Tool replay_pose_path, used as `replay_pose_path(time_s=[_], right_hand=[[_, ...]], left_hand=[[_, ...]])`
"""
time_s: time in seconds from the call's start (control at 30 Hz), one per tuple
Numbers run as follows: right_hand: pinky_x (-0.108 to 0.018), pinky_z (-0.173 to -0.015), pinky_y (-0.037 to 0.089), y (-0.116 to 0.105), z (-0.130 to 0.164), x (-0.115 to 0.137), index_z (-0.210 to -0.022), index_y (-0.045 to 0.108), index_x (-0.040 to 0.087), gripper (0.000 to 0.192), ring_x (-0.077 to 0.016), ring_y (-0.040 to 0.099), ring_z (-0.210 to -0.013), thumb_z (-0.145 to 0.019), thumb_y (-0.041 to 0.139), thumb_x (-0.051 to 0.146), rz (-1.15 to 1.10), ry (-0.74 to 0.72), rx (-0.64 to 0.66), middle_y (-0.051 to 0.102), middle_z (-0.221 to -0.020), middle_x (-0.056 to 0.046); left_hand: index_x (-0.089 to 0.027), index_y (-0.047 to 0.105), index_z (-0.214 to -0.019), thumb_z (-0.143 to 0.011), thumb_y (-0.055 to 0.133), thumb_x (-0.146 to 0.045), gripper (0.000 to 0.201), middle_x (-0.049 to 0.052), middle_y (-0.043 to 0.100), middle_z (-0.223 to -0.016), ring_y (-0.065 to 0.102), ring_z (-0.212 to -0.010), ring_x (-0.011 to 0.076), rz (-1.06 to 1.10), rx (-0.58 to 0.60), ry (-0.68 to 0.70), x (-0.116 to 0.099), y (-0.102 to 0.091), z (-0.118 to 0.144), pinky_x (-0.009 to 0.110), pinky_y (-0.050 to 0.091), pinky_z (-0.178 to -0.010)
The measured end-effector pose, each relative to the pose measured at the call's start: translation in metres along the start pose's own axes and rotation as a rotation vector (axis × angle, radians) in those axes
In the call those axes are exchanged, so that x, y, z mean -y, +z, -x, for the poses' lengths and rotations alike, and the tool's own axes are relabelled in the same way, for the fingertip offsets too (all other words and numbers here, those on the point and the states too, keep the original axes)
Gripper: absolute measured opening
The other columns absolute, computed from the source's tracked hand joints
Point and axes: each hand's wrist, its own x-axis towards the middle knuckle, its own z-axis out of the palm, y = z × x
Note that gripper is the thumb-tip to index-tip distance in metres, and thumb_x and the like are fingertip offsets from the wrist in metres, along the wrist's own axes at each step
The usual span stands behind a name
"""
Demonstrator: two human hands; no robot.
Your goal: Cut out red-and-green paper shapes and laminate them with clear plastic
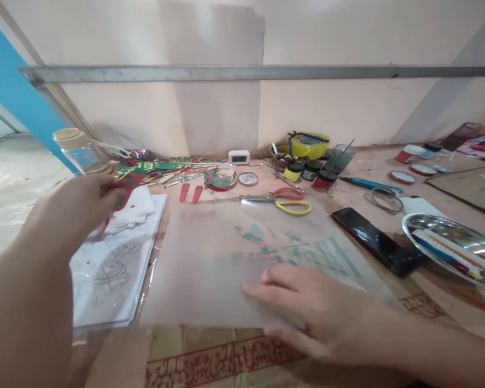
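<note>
My right hand (319, 310) rests at the near edge of a translucent sheet (202, 291), palm down. Its thumb and index finger are apart, with the sheet between and under them. Green and pink marks or pieces (254, 233) show on or through the sheet. My left hand (75, 210) is over the stack of white papers (145, 269) with line drawings, beside a crumpled white tissue (133, 211). Its fingers are curled together; blur and the hand itself hide what they hold, if anything. Scissors (281, 200) with red and yellow handles lie at the sheet's far edge.
A corked glass jar (81, 153) stands far left, near green and red scraps (157, 171). Paint pots (293, 170) and yellow tape (309, 145) are at the back. To the right lie a black phone (375, 240) and a metal bowl (469, 234) of markers.
</note>
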Motion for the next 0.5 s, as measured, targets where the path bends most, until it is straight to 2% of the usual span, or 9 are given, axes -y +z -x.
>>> replay_pose_path(time_s=[0.03,0.07,0.13,0.2,0.27,0.33,0.4,0.47,0.5], right_hand=[[-0.034,-0.078,0.050,0.006,-0.002,0.001,-0.133,0.056,0.019,0.041,-0.0242,0.063,-0.091,-0.095,0.059,0.034,0.009,-0.016,0.070,0.067,-0.110,-0.012],[-0.034,-0.077,0.049,0.012,-0.003,0.002,-0.132,0.056,0.018,0.042,-0.0245,0.062,-0.090,-0.095,0.061,0.037,0.017,-0.024,0.128,0.067,-0.108,-0.011],[-0.034,-0.074,0.047,0.021,-0.006,0.003,-0.124,0.060,0.017,0.046,-0.0249,0.061,-0.087,-0.092,0.062,0.051,0.022,-0.049,0.204,0.067,-0.103,-0.010],[-0.033,-0.069,0.044,0.026,-0.008,0.004,-0.113,0.063,0.017,0.049,-0.0238,0.059,-0.083,-0.090,0.061,0.060,0.030,-0.065,0.246,0.067,-0.097,-0.008],[-0.032,-0.065,0.042,0.024,-0.009,0.007,-0.103,0.064,0.018,0.042,-0.0221,0.058,-0.079,-0.092,0.060,0.058,0.042,-0.078,0.256,0.066,-0.091,-0.006],[-0.032,-0.066,0.043,0.018,-0.009,0.008,-0.098,0.063,0.019,0.028,-0.0208,0.059,-0.079,-0.096,0.058,0.047,0.050,-0.086,0.232,0.066,-0.089,-0.005],[-0.033,-0.071,0.046,0.010,-0.006,0.006,-0.095,0.063,0.020,0.020,-0.0212,0.060,-0.083,-0.099,0.055,0.037,0.080,-0.071,0.141,0.067,-0.093,-0.005],[-0.038,-0.082,0.051,0.004,-0.003,-0.003,-0.102,0.063,0.019,0.021,-0.0256,0.063,-0.097,-0.098,0.056,0.039,0.170,-0.018,-0.020,0.067,-0.106,-0.011],[-0.044,-0.088,0.051,0.003,-0.001,-0.010,-0.110,0.063,0.018,0.030,-0.0297,0.062,-0.106,-0.096,0.059,0.043,0.242,0.024,-0.101,0.066,-0.115,-0.015]], left_hand=[[-0.027,0.071,-0.077,-0.078,0.060,-0.048,0.024,-0.003,0.056,-0.047,0.045,-0.045,0.0140,-0.071,-0.063,-0.064,-0.001,-0.003,0.002,0.028,0.024,-0.048],[-0.027,0.073,-0.083,-0.076,0.061,-0.055,0.030,-0.003,0.061,-0.053,0.049,-0.047,0.0143,-0.013,-0.027,-0.088,-0.003,-0.002,0.004,0.027,0.027,-0.047],[-0.026,0.075,-0.089,-0.071,0.066,-0.059,0.038,-0.003,0.069,-0.064,0.054,-0.053,0.0151,0.144,0.168,-0.083,-0.014,0.007,0.008,0.027,0.035,-0.049],[-0.022,0.073,-0.076,-0.070,0.068,-0.056,0.035,-0.001,0.069,-0.066,0.057,-0.061,0.0159,0.326,0.376,0.055,-0.027,0.025,0.011,0.027,0.043,-0.056],[-0.020,0.067,-0.062,-0.072,0.069,-0.051,0.033,-0.001,0.065,-0.064,0.058,-0.065,0.0160,0.413,0.514,0.128,-0.039,0.043,0.013,0.027,0.047,-0.061],[-0.020,0.063,-0.057,-0.078,0.065,-0.046,0.034,-0.002,0.058,-0.060,0.056,-0.063,0.0146,0.473,0.623,0.192,-0.047,0.059,0.014,0.025,0.047,-0.061],[-0.019,0.060,-0.055,-0.080,0.064,-0.045,0.035,-0.002,0.055,-0.058,0.054,-0.059,0.0137,0.515,0.676,0.218,-0.052,0.070,0.016,0.024,0.047,-0.059],[-0.019,0.059,-0.054,-0.080,0.063,-0.048,0.039,-0.002,0.054,-0.057,0.054,-0.057,0.0136,0.538,0.700,0.210,-0.055,0.078,0.019,0.024,0.047,-0.058],[-0.019,0.059,-0.055,-0.081,0.062,-0.050,0.041,-0.001,0.055,-0.057,0.054,-0.057,0.0137,0.539,0.702,0.194,-0.055,0.081,0.021,0.025,0.047,-0.057]])
